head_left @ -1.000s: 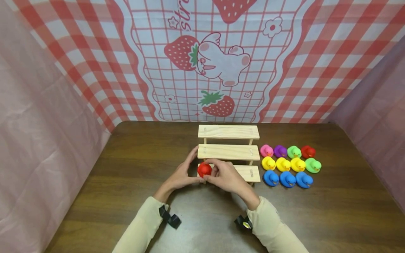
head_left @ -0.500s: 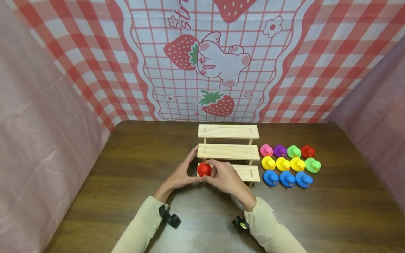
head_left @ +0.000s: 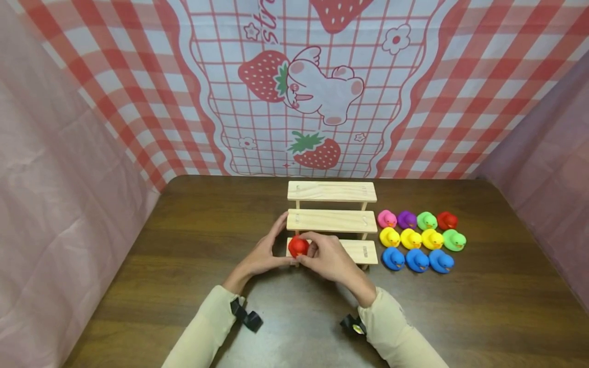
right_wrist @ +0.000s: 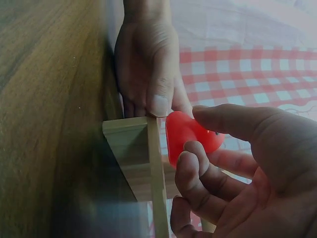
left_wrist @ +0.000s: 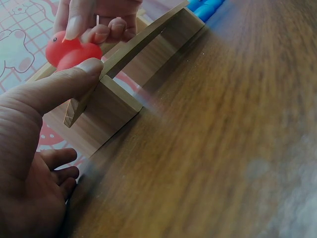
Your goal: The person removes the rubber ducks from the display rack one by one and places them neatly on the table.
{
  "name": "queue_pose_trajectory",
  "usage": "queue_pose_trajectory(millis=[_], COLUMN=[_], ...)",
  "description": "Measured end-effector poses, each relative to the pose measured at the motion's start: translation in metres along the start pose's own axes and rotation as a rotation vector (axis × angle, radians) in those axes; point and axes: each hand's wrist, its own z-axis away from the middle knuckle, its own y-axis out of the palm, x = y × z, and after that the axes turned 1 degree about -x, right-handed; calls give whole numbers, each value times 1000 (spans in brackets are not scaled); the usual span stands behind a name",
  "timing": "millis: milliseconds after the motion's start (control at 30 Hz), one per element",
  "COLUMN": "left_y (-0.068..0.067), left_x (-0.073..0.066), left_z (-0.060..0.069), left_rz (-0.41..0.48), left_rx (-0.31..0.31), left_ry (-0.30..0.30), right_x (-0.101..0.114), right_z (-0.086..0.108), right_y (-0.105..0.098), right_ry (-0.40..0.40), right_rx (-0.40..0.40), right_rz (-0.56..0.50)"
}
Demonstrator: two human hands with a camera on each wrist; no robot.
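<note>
A red rubber duck (head_left: pixel 298 247) sits at the left end of the lowest step of a wooden three-step stand (head_left: pixel 332 221). My right hand (head_left: pixel 332 257) pinches it between thumb and fingers, as the right wrist view also shows. My left hand (head_left: pixel 262 255) is at the stand's left end. Its thumb (left_wrist: pixel 81 74) lies straight along the lowest step's front edge, close to the duck, and its index finger reaches up toward the middle step. Its other fingers hang loosely beside the stand's leg. In the head view, my right hand covers part of the lowest step.
Right of the stand, rubber ducks lie in three rows: a back row with a pink duck (head_left: pixel 387 219), a row with yellow ducks (head_left: pixel 411 238), and a front row of blue ducks (head_left: pixel 417 260). A checked strawberry cloth (head_left: pixel 294 102) hangs behind the brown table (head_left: pixel 184 245).
The red duck has turned slightly and shifted a touch to the right under my right hand. My left hand stays in the same place.
</note>
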Motion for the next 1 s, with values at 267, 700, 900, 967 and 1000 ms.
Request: queue_pose_trajectory(millis=[267, 700, 900, 967, 1000], left_y=[1, 2, 2, 2, 2], left_x=[0, 0, -1, -1, 0], left_z=[0, 0, 0, 0, 0], left_rz=[3, -10, -8, -4, -4], left_rx=[-9, -12, -16, -16, -16], left_ry=[-1, -26, -19, -23, -26], right_x=[1, -8, -15, -17, -18], right_z=[7, 28, 39, 43, 45], right_y=[-11, -39, -57, -63, -66], right_ry=[-8, 18, 45, 59, 65], right_rx=[-4, -31, -66, -72, -75], right_rz=[-4, 2, 41, 45, 49])
